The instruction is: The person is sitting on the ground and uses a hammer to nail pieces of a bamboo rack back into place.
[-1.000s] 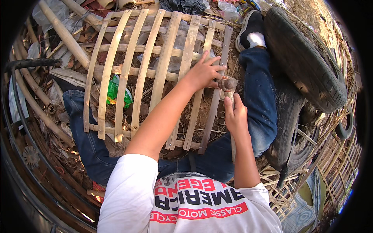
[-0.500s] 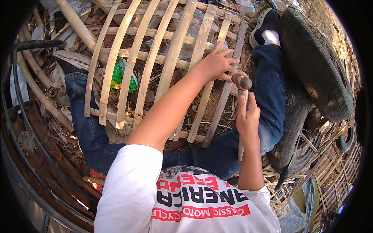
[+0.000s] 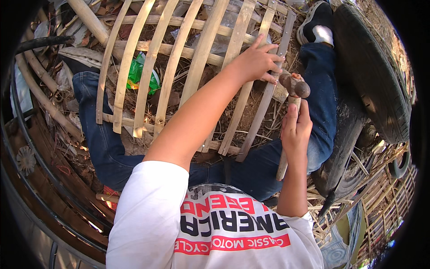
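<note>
A frame of pale bamboo slats (image 3: 202,58) nailed across thinner crosspieces lies between my legs. My left hand (image 3: 260,63) rests on its right side, fingers spread over the last two slats, some tips on the outermost greyish slat (image 3: 264,101). In my right hand (image 3: 296,127) is a hammer (image 3: 295,85) with a rusty metal head and a wooden handle, gripped partway along the handle. The head is just right of the outermost slat, near my left fingertips. Whether a nail is under those fingertips is too small to tell.
Worn black tyres (image 3: 374,74) stand to the right beside my leg. Bamboo poles (image 3: 92,22) and a black metal frame (image 3: 42,42) are at the left. A green plastic wrapper (image 3: 142,74) lies under the slats among dry leaves. Woven bamboo lattice (image 3: 380,201) is at lower right.
The whole view has shifted, so the slats sit higher in the picture. The hammer has moved slightly right, away from the outermost slat. My left hand remains on the slats.
</note>
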### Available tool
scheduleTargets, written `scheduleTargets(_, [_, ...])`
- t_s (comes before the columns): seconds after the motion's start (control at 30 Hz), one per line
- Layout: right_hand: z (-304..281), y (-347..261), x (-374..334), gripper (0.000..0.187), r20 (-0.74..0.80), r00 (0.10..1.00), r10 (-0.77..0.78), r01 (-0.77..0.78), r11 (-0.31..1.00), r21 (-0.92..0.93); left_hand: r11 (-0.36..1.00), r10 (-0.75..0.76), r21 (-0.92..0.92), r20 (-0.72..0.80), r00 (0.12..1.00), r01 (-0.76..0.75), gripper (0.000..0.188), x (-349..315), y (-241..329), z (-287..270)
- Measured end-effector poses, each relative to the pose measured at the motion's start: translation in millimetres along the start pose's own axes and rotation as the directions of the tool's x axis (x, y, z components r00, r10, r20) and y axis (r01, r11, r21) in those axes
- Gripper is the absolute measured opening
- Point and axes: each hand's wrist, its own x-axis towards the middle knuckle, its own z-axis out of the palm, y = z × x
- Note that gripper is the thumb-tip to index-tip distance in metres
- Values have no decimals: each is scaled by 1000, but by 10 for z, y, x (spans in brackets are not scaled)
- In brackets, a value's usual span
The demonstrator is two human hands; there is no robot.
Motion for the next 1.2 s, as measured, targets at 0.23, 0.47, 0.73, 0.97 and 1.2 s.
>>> scheduleTargets(0.23, [8, -14, -17, 27, -45, 999, 6, -5, 1000, 26, 1000, -12, 0, 38, 999, 12, 33, 15, -40, 59])
scheduleTargets(0.47, [7, 13, -6, 28, -77, 997, 21, -19, 999, 36, 1000, 2, 14, -8, 1000, -2, 34, 11, 0, 27])
scheduleTargets(0.73, [-38, 57, 41, 30, -71, 997, 14, -12, 999, 30, 1000, 4, -9, -54, 999, -4, 32, 61, -32, 33])
scheduleTargets(0.97, [-21, 72, 7, 34, -22, 994, 104, -103, 994, 45, 999, -8, -37, -16, 1000, 7, 35, 14, 5, 26])
scheduleTargets(1.2, [-9, 47, 167, 31, -10, 997, 76, -76, 997, 16, 999, -10, 48, -43, 999, 12, 38, 136, -115, -13])
